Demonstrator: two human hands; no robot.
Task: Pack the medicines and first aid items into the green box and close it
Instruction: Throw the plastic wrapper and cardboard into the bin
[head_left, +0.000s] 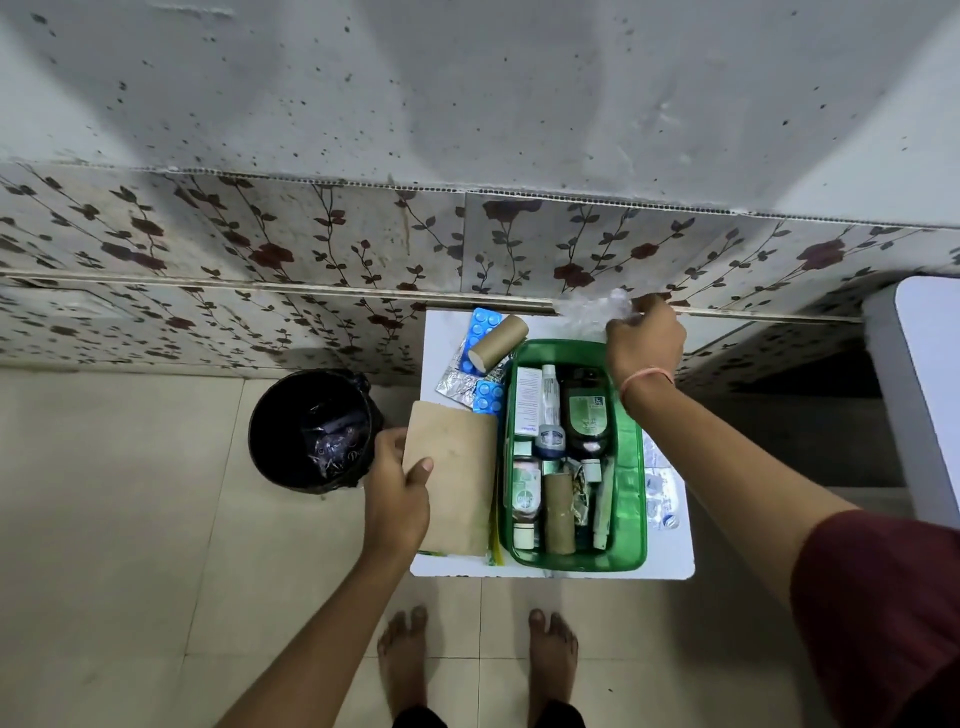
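The green box (631, 499) sits open on a small white table (675, 564), right of the table's centre, packed with bottles, a white carton (528, 400), a tube and 1 cardboard roll (559, 514) lying near its 6 o'clock end. The left hand (397, 493) grips the left edge of a flat brown paper packet (457, 473), thumb on top, fingers underneath; the packet lies at 9 o'clock from the box, just beside its wall. The right hand (644, 345) is closed on a crumpled piece of clear plastic (592, 312), held above the box's 12 o'clock end near the flowered wall tiles; a pink band circles that wrist. At about 11 o'clock from the box, blue pill strips (480, 327), silver foil strips (457, 384) and a second cardboard roll (501, 343) lie on the table. More clear blister packs (662, 488) lie at 3 o'clock, partly under the box. A black bin (306, 431) with a dark liner stands on the floor left of the table.
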